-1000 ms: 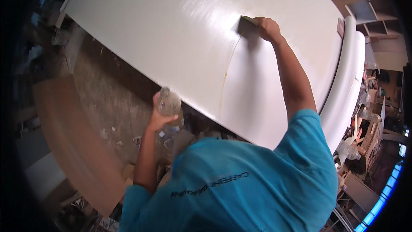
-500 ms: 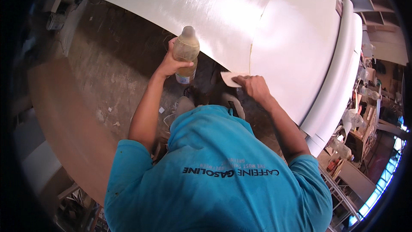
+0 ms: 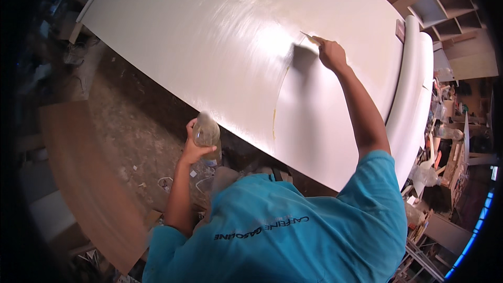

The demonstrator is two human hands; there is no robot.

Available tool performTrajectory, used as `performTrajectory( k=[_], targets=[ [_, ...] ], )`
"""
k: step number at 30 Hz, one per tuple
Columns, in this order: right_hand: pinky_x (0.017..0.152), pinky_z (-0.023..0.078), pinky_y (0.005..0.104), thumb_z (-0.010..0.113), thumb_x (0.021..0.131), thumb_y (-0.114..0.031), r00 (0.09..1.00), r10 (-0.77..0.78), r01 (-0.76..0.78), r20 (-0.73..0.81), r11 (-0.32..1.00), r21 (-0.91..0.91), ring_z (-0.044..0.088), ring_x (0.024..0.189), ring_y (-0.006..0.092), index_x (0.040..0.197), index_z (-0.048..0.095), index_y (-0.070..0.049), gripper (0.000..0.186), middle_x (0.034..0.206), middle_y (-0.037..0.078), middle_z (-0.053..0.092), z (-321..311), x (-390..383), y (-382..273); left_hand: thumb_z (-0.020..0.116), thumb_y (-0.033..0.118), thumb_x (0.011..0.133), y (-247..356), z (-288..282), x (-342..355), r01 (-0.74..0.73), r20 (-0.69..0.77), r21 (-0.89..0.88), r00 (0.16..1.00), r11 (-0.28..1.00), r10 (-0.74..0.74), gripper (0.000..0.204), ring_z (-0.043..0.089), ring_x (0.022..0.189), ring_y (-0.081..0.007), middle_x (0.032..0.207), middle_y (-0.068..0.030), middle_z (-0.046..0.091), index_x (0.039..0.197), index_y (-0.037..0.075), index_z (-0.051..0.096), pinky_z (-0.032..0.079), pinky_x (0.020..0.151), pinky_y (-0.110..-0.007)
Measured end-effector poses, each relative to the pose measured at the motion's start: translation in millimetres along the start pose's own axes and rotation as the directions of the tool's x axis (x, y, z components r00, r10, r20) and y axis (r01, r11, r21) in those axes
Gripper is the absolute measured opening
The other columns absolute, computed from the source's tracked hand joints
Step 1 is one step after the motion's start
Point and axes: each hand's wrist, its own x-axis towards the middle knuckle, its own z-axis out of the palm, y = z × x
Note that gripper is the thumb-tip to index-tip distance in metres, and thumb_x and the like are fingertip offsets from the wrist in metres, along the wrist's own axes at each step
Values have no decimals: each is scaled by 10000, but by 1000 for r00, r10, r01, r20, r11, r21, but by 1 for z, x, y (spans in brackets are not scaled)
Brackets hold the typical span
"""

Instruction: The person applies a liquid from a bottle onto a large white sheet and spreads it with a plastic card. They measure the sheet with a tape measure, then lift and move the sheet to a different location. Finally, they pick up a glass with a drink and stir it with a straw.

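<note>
My left hand [image 3: 192, 149] is wrapped round a clear plastic bottle [image 3: 206, 131] with yellowish contents, beside the near edge of a large white sheet [image 3: 220, 78]. Farther out, my right hand [image 3: 333, 55] grips a thin flat spreader [image 3: 310, 37], seen nearly edge-on over the sheet with yellowish stuff on it. Whether the spreader touches the surface I cannot tell. A thin yellowish line [image 3: 274, 120] runs across the sheet between a streaky, wet-looking left part and a smoother right part. The shadow of my right hand falls on the sheet.
White rolled material [image 3: 406, 78] lies along the sheet's right end. A curved-looking brown board [image 3: 89, 173] is at the left above a littered floor [image 3: 131, 147]. Cluttered shelves and plastic bottles [image 3: 427, 174] stand at the right, with wooden compartments [image 3: 445, 8] at the far right.
My right hand has moved the spreader from the sheet's near edge far out over it. The left hand with the bottle has come lower and slightly left. The view has shifted.
</note>
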Motion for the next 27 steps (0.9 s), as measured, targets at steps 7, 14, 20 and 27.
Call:
performTrajectory(
  k=[7, 14, 20, 27],
  targets=[
    [765, 566, 464, 459, 906, -137, 984, -107, 128, 140, 980, -151, 710, 903, 336, 1273, 672, -221, 433, 1007, 161, 732, 35, 70, 35, 871, 5, 656, -9, 22, -14, 64, -141, -48, 988, 997, -70, 1112, 437, 1326, -253, 1413, -97, 415, 1495, 143, 153, 385, 1117, -421],
    [767, 565, 457, 489, 867, -136, 988, -129, 130, 78, 991, -11, 702, 913, 351, 1154, 721, -204, 375, 983, 134, 735, 61, 65, 48, 880, 31, 656, -2, 19, 5, 39, -27, 9, 999, 999, -39, 1117, 418, 1350, -249, 1429, -88, 415, 1507, 159, 167, 376, 1125, -418],
    [688, 554, 462, 518, 817, -121, 903, -360, 353, 233, 933, 74, 695, 735, 342, 1047, 755, -251, 356, 840, 135, 727, 60, -119, -63, 896, 56, 645, -4, 14, 16, -59, 96, 20, 994, 998, 57, 1089, 420, 1331, -235, 1398, -99, 425, 1475, 133, 196, 377, 1109, -408],
    [582, 526, 458, 489, 919, -206, 865, -285, 261, 412, 958, 115, 687, 648, 324, 1143, 726, -276, 333, 737, 142, 698, 46, -302, -141, 901, 71, 641, -1, 11, 19, -54, 207, -27, 977, 998, 58, 1071, 422, 1329, -239, 1400, -110, 420, 1455, 135, 209, 373, 1114, -407]
  ],
)
